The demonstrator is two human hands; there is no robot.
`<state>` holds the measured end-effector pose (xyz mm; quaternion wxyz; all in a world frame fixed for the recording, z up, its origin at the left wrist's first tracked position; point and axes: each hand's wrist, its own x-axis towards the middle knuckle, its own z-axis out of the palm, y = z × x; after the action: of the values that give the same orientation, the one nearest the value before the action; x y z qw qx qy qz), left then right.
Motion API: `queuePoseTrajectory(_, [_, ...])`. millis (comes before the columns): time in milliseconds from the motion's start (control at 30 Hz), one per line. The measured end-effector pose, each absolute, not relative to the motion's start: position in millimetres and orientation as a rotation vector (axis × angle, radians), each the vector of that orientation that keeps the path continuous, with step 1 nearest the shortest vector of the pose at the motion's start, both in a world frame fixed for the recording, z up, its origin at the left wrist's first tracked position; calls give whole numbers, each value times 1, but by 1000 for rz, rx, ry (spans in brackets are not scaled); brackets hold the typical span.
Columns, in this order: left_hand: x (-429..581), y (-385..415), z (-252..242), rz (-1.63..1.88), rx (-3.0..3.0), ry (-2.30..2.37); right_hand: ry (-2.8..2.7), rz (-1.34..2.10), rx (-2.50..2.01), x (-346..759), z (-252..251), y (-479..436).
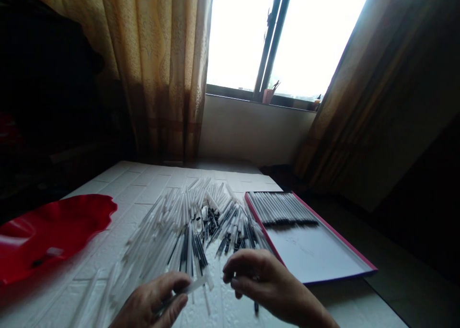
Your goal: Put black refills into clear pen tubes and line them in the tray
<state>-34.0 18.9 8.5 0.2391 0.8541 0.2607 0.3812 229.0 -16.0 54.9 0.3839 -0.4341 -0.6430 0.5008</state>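
My left hand point(154, 301) is low in the frame, its fingers pinched on a clear pen barrel point(190, 287) that points right. My right hand point(266, 282) is beside it with fingers curled round a thin dark pen refill point(256, 309) whose tip sticks out below the hand. Both hands hover over the near edge of a big loose pile of clear pen barrels and black-tipped refills point(194, 227) spread across the white table point(132, 189).
A shallow white tray with a pink rim point(338, 244) lies right of the pile, with a neat row of finished pens point(282, 208) at its far end. A red plastic bag point(46, 234) lies at the left. Curtains and a bright window stand behind the table.
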Motion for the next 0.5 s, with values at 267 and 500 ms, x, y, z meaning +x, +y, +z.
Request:
queuePoseTrajectory(267, [-33,16,8,1078,2344,680,-1543,1353,-996,220,39,-8])
queuePoseTrajectory(500, [-31,15,8,1107,2391,685,-1628,1257,-1135,209,40,-9])
